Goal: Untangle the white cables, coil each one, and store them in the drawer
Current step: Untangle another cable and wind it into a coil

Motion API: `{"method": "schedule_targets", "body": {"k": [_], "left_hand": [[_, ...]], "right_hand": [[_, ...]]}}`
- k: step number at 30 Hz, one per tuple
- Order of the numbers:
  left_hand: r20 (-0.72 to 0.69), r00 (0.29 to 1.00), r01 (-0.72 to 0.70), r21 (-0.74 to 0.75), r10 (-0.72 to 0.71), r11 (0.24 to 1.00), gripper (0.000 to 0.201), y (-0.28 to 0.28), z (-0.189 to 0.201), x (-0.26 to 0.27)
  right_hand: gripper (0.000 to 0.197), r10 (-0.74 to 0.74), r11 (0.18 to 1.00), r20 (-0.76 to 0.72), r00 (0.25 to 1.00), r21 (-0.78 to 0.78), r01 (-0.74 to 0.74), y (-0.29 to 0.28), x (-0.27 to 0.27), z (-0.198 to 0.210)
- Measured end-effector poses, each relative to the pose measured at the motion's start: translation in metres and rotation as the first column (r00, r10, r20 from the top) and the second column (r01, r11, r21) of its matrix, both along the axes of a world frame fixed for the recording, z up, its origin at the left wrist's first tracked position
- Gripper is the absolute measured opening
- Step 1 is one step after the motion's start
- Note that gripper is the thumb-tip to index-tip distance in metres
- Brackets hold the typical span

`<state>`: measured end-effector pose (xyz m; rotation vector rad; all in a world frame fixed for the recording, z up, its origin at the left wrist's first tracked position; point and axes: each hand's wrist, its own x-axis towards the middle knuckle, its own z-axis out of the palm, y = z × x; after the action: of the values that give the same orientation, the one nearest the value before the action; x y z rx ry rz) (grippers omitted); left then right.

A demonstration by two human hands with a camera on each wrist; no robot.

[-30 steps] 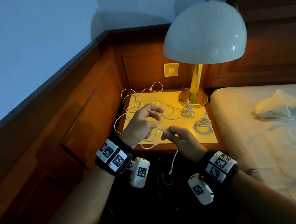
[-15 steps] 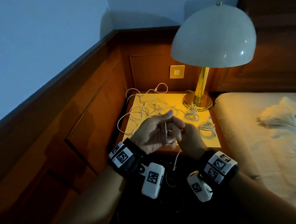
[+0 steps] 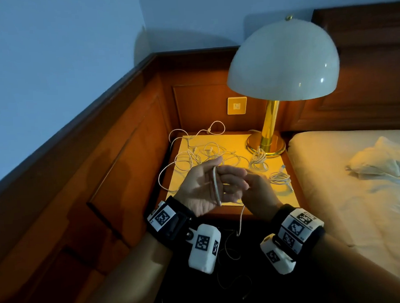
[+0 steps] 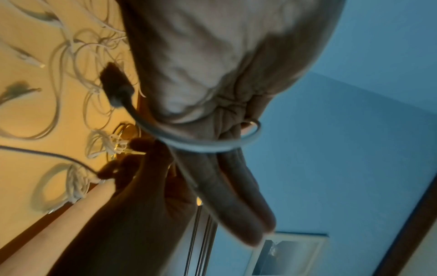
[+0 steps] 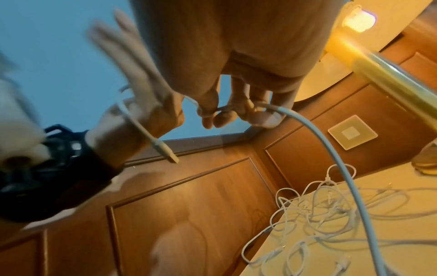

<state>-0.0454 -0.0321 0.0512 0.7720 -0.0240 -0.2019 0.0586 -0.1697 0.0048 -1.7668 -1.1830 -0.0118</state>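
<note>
Above the front edge of the bedside table [image 3: 287,201], two bare hands work one white cable [image 3: 216,187]; the left hand [image 3: 205,188] is held palm up with straight fingers [image 3: 232,176], and the cable is looped around them, its plug end hanging by the wrist in the right wrist view; the right hand [image 3: 258,192] pinches the same cable between thumb and fingertips [image 5: 209,119], just beside the left hand's fingers, and the free length drops past the table's front edge toward the dark floor.

The cable looks light, thin and limp, likely smooth enough to slide; it probably bends without springing back much, so loops should stay put only while held; the best hold seems to be the cord itself near the loop, not the small plug [image 5: 165,151], which could be strained if pulled.

A tangle of white cables [image 3: 199,155] covers the table's left and rear part, some strands spilling over the left edge; two coiled cables lie toward the right side, one [image 3: 258,160] touching the lamp base, one [image 3: 279,178] near the right edge.

The table top is yellow-lit wood; a brass lamp [image 3: 282,61] with a white dome shade stands at the rear right corner; wood panelling [image 3: 125,155] wraps the corner, with a wall switch [image 3: 237,105]; a bed [image 3: 358,189] adjoins on the right; no drawer is visible.
</note>
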Motion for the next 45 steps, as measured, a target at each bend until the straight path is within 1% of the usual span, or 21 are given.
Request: {"method": "schedule_targets", "body": {"k": [3, 6, 9, 11, 13, 15, 16, 18, 20, 22, 24, 26, 27, 28, 30, 32, 34, 37, 39, 43, 45], "left_hand": [[0.048, 0.981, -0.185, -0.019, 0.186, 0.983, 0.055, -0.001, 0.000, 0.005], [0.068, 0.962, -0.268, 0.041, 0.265, 0.963, 0.053, 0.007, -0.007, 0.010], [0.081, 0.944, -0.331, 0.237, 0.321, 0.914, 0.052, 0.018, -0.016, 0.011], [0.092, 0.942, -0.326, 0.474, 0.322, 0.818, 0.048, 0.021, -0.016, 0.010], [0.094, 0.959, -0.252, 0.722, 0.269, 0.645, 0.041, 0.019, -0.010, 0.007], [0.090, 0.969, -0.197, 0.844, 0.231, 0.498, 0.033, 0.016, -0.003, 0.004], [0.081, 0.977, -0.170, 0.858, 0.198, 0.485, 0.031, 0.014, -0.001, 0.002], [0.073, 0.990, -0.131, 0.815, 0.124, 0.565, 0.029, 0.014, 0.001, -0.001], [0.052, 0.992, -0.115, 0.713, 0.111, 0.692, 0.026, 0.013, 0.000, -0.002], [0.025, 0.992, -0.114, 0.570, 0.121, 0.814, 0.027, 0.008, 0.000, -0.001], [-0.028, 0.979, -0.163, 0.478, 0.201, 0.863, 0.033, 0.003, 0.004, -0.001], [-0.028, 0.938, -0.286, 0.506, 0.346, 0.814, 0.041, 0.008, 0.009, -0.001], [0.018, 0.922, -0.342, 0.511, 0.388, 0.789, 0.044, 0.014, 0.010, -0.002], [0.074, 0.910, -0.391, 0.475, 0.407, 0.788, 0.045, 0.021, 0.011, -0.004], [0.139, 0.905, -0.426, 0.302, 0.402, 0.853, 0.042, 0.032, 0.011, -0.011], [0.141, 0.928, -0.366, 0.190, 0.344, 0.911, 0.038, 0.032, 0.009, -0.020], [0.086, 0.955, -0.297, 0.186, 0.285, 0.937, 0.039, 0.023, 0.003, -0.026], [-0.014, 0.983, -0.177, 0.150, 0.181, 0.973, 0.065, 0.005, -0.004, -0.026], [-0.082, 0.976, -0.190, 0.141, 0.203, 0.972, 0.077, 0.000, -0.007, -0.019], [-0.152, 0.955, -0.255, 0.024, 0.256, 0.967, 0.045, 0.000, -0.005, -0.010], [-0.186, 0.932, -0.319, -0.013, 0.311, 0.948, 0.043, -0.002, -0.004, -0.009]], "right_hand": [[0.021, 0.037, 0.994, -0.119, 0.992, -0.095, -0.049, 0.003, -0.010, -0.007], [0.021, 0.149, 0.969, -0.046, 0.988, -0.192, -0.155, 0.003, -0.019, -0.010], [0.021, 0.204, 0.937, 0.029, 0.979, -0.294, -0.187, 0.000, -0.021, -0.001], [0.021, 0.193, 0.934, 0.090, 0.977, -0.321, -0.155, -0.004, -0.020, 0.007], [0.019, 0.171, 0.949, 0.123, 0.978, -0.288, -0.130, -0.008, -0.017, 0.018], [0.015, 0.138, 0.969, 0.117, 0.983, -0.221, -0.110, -0.012, -0.011, 0.031], [0.015, 0.122, 0.979, 0.108, 0.987, -0.179, -0.101, -0.014, -0.008, 0.038], [0.013, 0.112, 0.991, 0.074, 0.991, -0.088, -0.105, -0.016, -0.002, 0.049], [0.008, 0.114, 0.993, 0.031, 0.993, -0.008, -0.114, -0.015, -0.001, 0.056], [0.007, 0.110, 0.993, -0.013, 0.994, 0.040, -0.110, -0.012, -0.002, 0.058], [0.007, 0.113, 0.993, -0.062, 0.992, 0.046, -0.110, -0.011, -0.007, 0.059], [0.009, 0.115, 0.993, -0.110, 0.987, 0.016, -0.114, -0.013, -0.011, 0.056], [0.010, 0.104, 0.994, -0.123, 0.987, -0.012, -0.107, -0.015, -0.011, 0.053], [0.011, 0.079, 0.995, -0.129, 0.988, -0.049, -0.086, -0.016, -0.009, 0.048], [0.012, 0.010, 0.990, -0.131, 0.991, -0.136, -0.028, -0.017, 0.000, 0.036], [0.013, -0.062, 0.979, -0.130, 0.990, -0.202, 0.035, -0.017, 0.012, 0.024], [0.014, -0.121, 0.971, -0.127, 0.985, -0.222, 0.091, -0.013, 0.020, 0.014], [0.016, -0.156, 0.960, -0.075, 0.985, -0.248, 0.133, -0.006, 0.023, 0.004], [0.013, -0.167, 0.939, -0.016, 0.986, -0.308, 0.154, -0.001, 0.021, 0.002], [0.011, -0.153, 0.916, 0.061, 0.986, -0.365, 0.165, 0.004, 0.012, 0.006], [0.006, -0.147, 0.915, 0.087, 0.985, -0.365, 0.169, 0.005, 0.007, 0.006]]}}
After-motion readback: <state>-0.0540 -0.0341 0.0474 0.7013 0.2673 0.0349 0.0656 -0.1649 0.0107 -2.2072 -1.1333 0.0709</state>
